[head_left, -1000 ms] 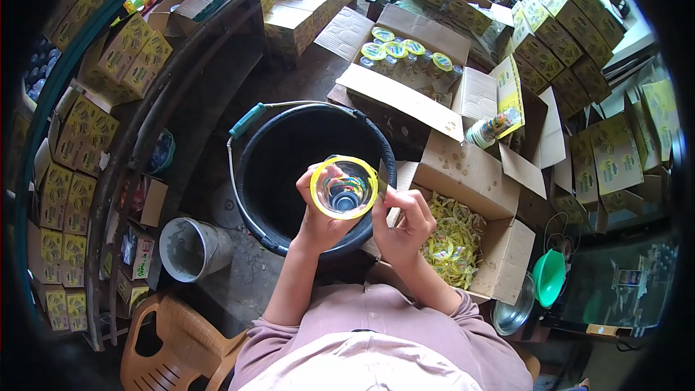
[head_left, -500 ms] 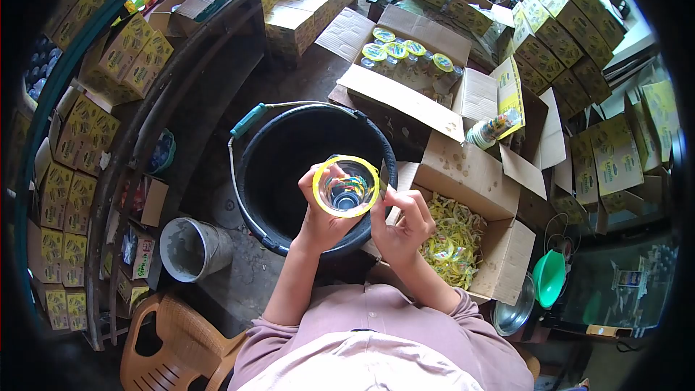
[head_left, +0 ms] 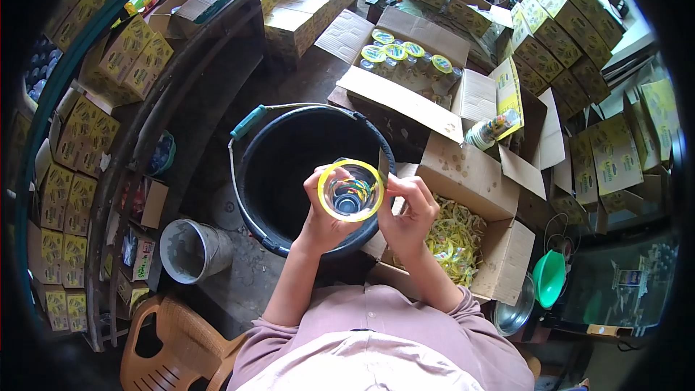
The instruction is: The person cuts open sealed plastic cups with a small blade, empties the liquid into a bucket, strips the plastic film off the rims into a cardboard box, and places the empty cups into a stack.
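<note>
In front of my chest, my left hand (head_left: 323,219) is wrapped round a clear plastic cup (head_left: 347,203) with a yellow rim. The cup's mouth faces up towards me, and coloured print shows through its wall. My right hand (head_left: 410,210) pinches a thin, flat, dark blade (head_left: 384,166), which stands against the right side of the rim. Below both hands is a big black bucket (head_left: 271,166) with a wire handle and a teal grip; its inside is dark.
At my right, an open carton (head_left: 507,261) holds yellow strips (head_left: 456,239). Farther ahead, another carton (head_left: 402,90) contains several yellow-lidded cups (head_left: 394,51). A stack of cups (head_left: 492,127) lies beside it. A grey pail (head_left: 192,250) and brown chair (head_left: 177,344) stand at left.
The blade has come into clearer view, standing upright at the cup's right edge. My right hand has shifted slightly, and the cup has moved a little to the right and down.
</note>
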A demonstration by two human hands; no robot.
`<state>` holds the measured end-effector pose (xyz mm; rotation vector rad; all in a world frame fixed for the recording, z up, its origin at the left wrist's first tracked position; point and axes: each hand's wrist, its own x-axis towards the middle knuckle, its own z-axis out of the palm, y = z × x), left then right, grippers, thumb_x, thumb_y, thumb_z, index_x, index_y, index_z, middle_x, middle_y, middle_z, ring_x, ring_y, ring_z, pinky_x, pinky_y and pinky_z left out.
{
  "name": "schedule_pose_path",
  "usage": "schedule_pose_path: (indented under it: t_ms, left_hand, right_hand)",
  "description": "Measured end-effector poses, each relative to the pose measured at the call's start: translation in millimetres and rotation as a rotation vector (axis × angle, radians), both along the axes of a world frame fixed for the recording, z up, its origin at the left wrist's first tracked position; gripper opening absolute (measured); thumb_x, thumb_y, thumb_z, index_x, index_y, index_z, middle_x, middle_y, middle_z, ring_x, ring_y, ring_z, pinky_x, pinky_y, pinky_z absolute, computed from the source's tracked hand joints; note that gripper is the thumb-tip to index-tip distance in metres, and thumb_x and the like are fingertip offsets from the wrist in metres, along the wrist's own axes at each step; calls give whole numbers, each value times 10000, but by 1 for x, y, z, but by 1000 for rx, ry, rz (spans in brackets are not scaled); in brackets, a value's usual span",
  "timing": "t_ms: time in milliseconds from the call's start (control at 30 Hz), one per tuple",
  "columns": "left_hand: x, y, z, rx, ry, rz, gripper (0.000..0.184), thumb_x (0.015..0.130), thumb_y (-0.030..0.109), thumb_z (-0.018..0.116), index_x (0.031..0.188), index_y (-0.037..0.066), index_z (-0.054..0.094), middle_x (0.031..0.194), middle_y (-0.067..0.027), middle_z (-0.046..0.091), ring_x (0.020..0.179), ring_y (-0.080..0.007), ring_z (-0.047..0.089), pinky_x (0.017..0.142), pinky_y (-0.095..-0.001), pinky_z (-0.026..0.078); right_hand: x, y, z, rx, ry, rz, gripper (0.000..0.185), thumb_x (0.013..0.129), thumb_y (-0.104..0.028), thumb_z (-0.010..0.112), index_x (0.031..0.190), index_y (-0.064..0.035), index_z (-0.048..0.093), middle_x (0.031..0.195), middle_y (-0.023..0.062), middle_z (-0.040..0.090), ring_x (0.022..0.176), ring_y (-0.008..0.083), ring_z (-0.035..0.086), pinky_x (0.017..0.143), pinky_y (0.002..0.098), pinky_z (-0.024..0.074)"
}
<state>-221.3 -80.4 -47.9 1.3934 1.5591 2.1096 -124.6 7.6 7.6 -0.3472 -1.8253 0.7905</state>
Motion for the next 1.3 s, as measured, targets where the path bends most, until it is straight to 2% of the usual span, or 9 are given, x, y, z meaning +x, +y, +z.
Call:
schedule_pose_path:
  t_ms: [100, 367, 500, 733, 833, 1033, 1133, 1233, 1300]
  left_hand:
    - [-1, 0, 0, 16, -36, -10, 780, 657, 100, 765, 1207, 103, 211, 1127, -134, 385, 1037, -225, 479, 867, -351, 447]
    - [0, -1, 3, 26, -75, -81, 739, 679, 41, 719, 1239, 97, 240, 1131, -126, 428, 1065, -220, 491, 876, -339, 459]
    - [-1, -5, 6, -41, -38, -118, 753, 661, 194, 758, 1226, 55, 279, 1097, -119, 467, 1028, -216, 513, 892, -340, 432]
    - [-3, -4, 10, -51, -22, -115, 689, 640, 91, 666, 1225, 34, 307, 1126, -140, 489, 1041, -230, 526, 916, -340, 420]
    - [-3, -5, 12, -22, -24, -122, 648, 689, 16, 622, 1257, 31, 310, 1147, -141, 474, 1056, -214, 515, 903, -333, 428]
    - [-4, -8, 12, -62, -56, -189, 631, 680, -27, 539, 1271, 10, 322, 1148, -139, 470, 1053, -210, 505, 904, -315, 416]
    - [-2, -8, 10, -102, -115, -182, 661, 642, 72, 597, 1249, -2, 346, 1135, -132, 493, 1019, -222, 527, 909, -326, 417]
    - [-4, -9, 7, -75, -58, -237, 649, 660, 71, 588, 1255, -2, 338, 1137, -124, 489, 1006, -205, 527, 902, -314, 420]
    - [-4, -10, 10, -29, -124, -278, 642, 658, 60, 619, 1238, 4, 351, 1138, -119, 483, 1001, -195, 527, 895, -304, 424]
  right_hand:
    - [4, -2, -5, -23, 18, -32, 205, 668, 81, 655, 850, -13, 648, 673, 83, 597, 586, 146, 596, 547, 230, 458]
    - [9, -3, 1, 40, -46, -51, 220, 674, 84, 653, 869, -20, 656, 679, 86, 602, 591, 147, 594, 549, 235, 459]
    - [6, 4, 6, 20, -44, 1, 239, 674, 88, 652, 887, -22, 659, 685, 87, 605, 602, 141, 597, 551, 231, 459]
    - [7, 4, 6, -29, -31, -3, 232, 678, 86, 657, 880, -27, 661, 693, 85, 612, 599, 140, 605, 553, 226, 458]
    - [11, 1, 2, -21, -32, -18, 222, 680, 82, 658, 871, -30, 659, 691, 83, 613, 595, 143, 605, 549, 228, 458]
    - [15, 2, 0, 14, -61, -20, 230, 677, 78, 660, 879, -32, 657, 686, 85, 610, 597, 152, 603, 549, 235, 462]
    - [12, 0, 3, 39, -57, -40, 238, 673, 80, 660, 884, -31, 657, 691, 89, 613, 601, 155, 604, 552, 237, 465]
    - [9, 2, 7, 31, -54, -14, 240, 671, 81, 660, 884, -29, 657, 698, 92, 616, 602, 154, 606, 554, 237, 466]
    - [9, 5, 9, 14, -54, 39, 237, 671, 81, 659, 881, -29, 656, 704, 94, 618, 601, 152, 607, 554, 237, 467]
